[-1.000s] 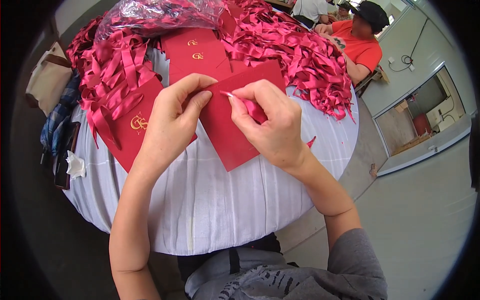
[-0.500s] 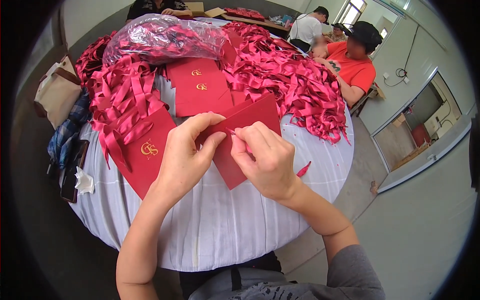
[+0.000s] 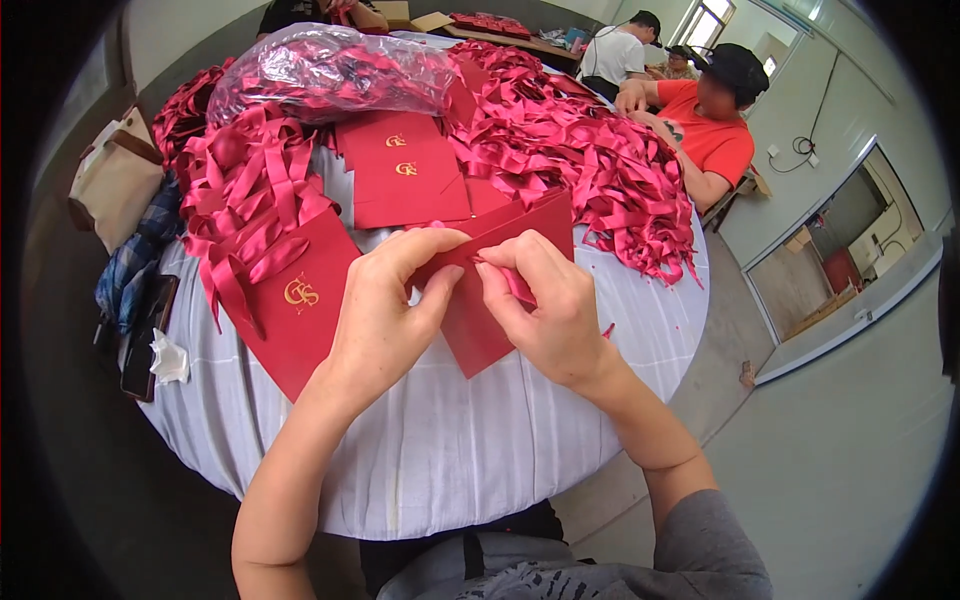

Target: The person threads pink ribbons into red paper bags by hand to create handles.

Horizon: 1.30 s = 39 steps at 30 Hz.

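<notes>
Over the near part of the table, my left hand point(image 3: 385, 300) grips a folded red paper bag point(image 3: 475, 340) by its upper edge, thumb in front and fingers behind. My right hand point(image 3: 550, 310) pinches a dark pink ribbon point(image 3: 518, 288) against the same edge, close to my left thumb. The ribbon runs through the curled right fingers; its far end is hidden. To the left of my left hand lies another flat red bag point(image 3: 290, 335) with a gold emblem, ribbon loops resting on its upper part. More red bags point(image 3: 405, 200) are stacked beyond my hands.
Pink ribbon heaps point(image 3: 560, 140) cover the table's far right, with more ribbons point(image 3: 245, 180) at left. A clear plastic sack point(image 3: 330, 75) of ribbons sits behind. A phone point(image 3: 140, 360), crumpled tissue point(image 3: 168, 357) and beige bag point(image 3: 115, 190) edge the left. A co-worker in orange point(image 3: 715, 140) sits at right.
Both hands and the held bag have shifted slightly right. More ribbon shows within my right fingers, and the ribbon tail beside that hand is less visible.
</notes>
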### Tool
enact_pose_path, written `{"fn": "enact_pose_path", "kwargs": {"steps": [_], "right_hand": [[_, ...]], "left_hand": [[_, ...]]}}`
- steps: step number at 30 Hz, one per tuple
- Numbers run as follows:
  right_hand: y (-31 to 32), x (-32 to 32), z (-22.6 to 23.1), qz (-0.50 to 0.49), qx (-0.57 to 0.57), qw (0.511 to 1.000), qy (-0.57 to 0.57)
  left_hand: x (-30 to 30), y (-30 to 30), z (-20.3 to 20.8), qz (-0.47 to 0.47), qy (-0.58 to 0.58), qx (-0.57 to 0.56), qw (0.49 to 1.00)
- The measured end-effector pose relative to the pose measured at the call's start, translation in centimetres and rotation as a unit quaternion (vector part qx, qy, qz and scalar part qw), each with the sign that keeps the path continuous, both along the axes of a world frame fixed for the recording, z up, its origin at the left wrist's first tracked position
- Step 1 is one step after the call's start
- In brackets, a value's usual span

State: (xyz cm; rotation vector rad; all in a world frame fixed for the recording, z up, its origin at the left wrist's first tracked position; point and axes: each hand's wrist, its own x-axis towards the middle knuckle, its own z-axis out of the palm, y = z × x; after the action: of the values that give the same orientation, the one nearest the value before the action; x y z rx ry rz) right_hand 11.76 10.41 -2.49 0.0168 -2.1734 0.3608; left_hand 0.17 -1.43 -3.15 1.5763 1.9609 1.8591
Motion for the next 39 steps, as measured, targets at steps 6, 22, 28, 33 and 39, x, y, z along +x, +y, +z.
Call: {"fn": "enact_pose_path", "kwargs": {"steps": [6, 22, 28, 33, 39], "right_hand": [[-0.1, -0.3, -0.7, 0.002, 0.006, 1.0, 0.007], [2.6, 0.4, 5.5, 0.026, 0.036, 0.979, -0.197], [4.0, -2.1, 11.0, 0.113, -0.062, 0.815, -0.565], [3.8, -1.2, 10.7, 0.107, -0.149, 0.807, -0.561], [3.9, -0.5, 8.5, 0.111, -0.229, 0.846, -0.468]], "left_hand": [[0.2, 0.0, 0.0, -0.013, -0.024, -0.001, 1.0], [1.0, 0.0, 0.0, -0.02, 0.193, 0.073, 0.978], [1.6, -0.1, 0.5, -0.022, 0.261, 0.064, 0.963], [1.7, -0.2, 0.6, -0.03, 0.263, 0.053, 0.963], [1.9, -0.6, 1.1, -0.045, 0.191, 0.033, 0.98]]}}
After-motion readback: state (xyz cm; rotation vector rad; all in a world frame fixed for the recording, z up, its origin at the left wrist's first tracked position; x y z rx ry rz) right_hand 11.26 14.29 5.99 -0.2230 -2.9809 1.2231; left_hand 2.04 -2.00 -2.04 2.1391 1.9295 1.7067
